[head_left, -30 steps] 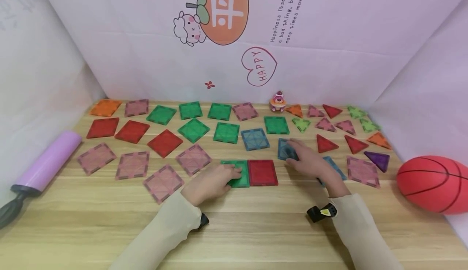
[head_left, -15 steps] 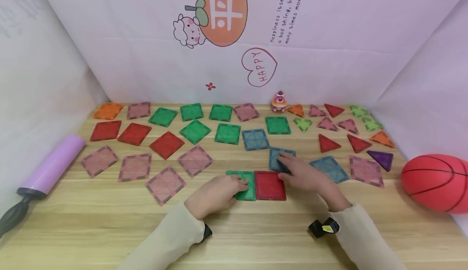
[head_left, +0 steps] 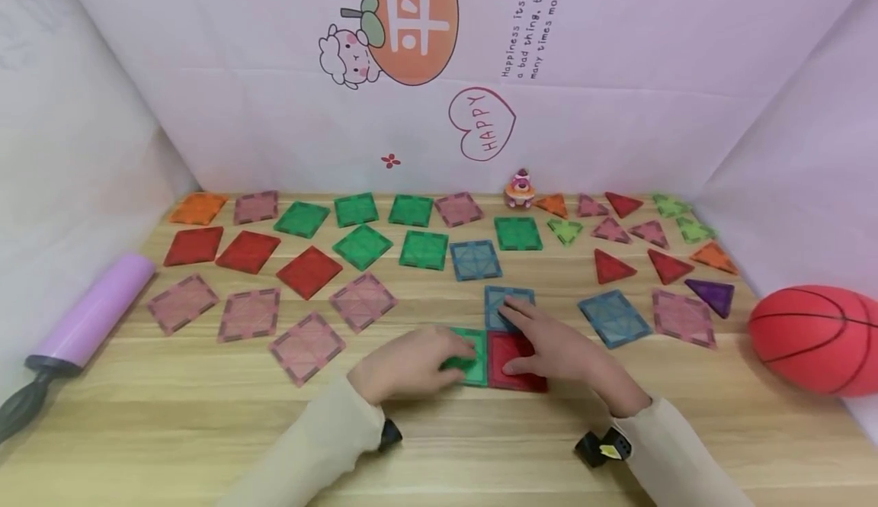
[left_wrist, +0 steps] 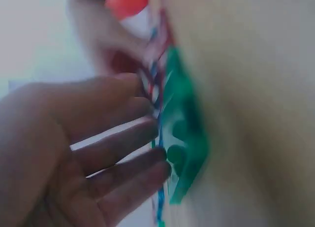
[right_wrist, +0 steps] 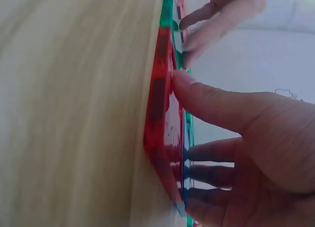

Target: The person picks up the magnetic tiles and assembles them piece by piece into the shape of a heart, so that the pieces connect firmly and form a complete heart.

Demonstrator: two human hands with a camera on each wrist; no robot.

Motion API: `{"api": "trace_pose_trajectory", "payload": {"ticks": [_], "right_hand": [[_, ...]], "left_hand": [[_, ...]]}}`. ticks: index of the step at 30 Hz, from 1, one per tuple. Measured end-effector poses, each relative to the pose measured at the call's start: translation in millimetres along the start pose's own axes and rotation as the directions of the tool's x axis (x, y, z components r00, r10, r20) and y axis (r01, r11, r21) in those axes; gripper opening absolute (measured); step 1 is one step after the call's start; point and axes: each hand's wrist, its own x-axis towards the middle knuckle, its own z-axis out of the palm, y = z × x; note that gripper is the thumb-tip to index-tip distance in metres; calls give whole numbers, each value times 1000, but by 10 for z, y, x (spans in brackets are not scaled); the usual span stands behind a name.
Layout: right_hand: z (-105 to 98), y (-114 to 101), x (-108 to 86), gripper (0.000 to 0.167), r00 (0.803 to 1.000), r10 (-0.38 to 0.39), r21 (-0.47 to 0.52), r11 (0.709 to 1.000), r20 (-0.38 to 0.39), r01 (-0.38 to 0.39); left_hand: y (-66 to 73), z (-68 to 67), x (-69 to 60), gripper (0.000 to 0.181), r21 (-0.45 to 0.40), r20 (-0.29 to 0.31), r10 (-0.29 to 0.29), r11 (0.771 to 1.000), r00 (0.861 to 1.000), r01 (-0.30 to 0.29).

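A green square magnetic tile (head_left: 475,373) lies flat, side by side with a red square magnetic tile (head_left: 501,348). Against the red tile's far edge lies a blue square magnetic tile (head_left: 495,307). My left hand (head_left: 414,362) reaches over the green tile, its fingertips at the top face; the left wrist view shows its fingers (left_wrist: 123,141) nearly straight. With the thumb (right_wrist: 197,94) on the red tile and the fingertips on the blue one, my right hand (head_left: 559,343) spans both. Part of the green tile is hidden under the left hand.
Several loose square tiles, such as a pink tile (head_left: 306,347), spread across the left and back. Triangle tiles such as a purple triangle (head_left: 713,295) lie at right, near a red ball (head_left: 816,339). A purple pump (head_left: 92,316) lies at left; a small figurine (head_left: 520,189) stands behind.
The blue tile has slid left and nearer, up to the red tile's far edge, under my right hand. The green and red tiles have shifted right and nearer, with my left hand following.
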Motion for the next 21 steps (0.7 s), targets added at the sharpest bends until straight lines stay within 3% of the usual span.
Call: {"api": "trace_pose_trajectory", "payload": {"ticks": [2,4,8,12,16,21], "right_hand": [[-2,8,-1,78,1000,-12,9,1000,-5,12],[-2,23,-3,78,1000,-16,7,1000,-6,16],[6,49,-7,79,1000,-13,7,1000,2,13],[6,68,-1,80,1000,-16,32,999,16,15],[-50,117,-17,81,1000,-8,38,999,25,7],[-139,228,-74,81,999,24,24,999,43,-25]], "left_hand": [[-114,-55,75,38,-71,-36,-32,997,999,30],[-208,-99,189,44,-84,-68,-71,994,995,66],[-344,-116,466,55,36,-76,-124,991,989,127],[-385,-148,636,57,125,-10,-180,976,984,180],[-333,-218,628,53,152,62,-223,965,973,211],[-251,-205,472,52,158,120,-240,963,963,220]]}}
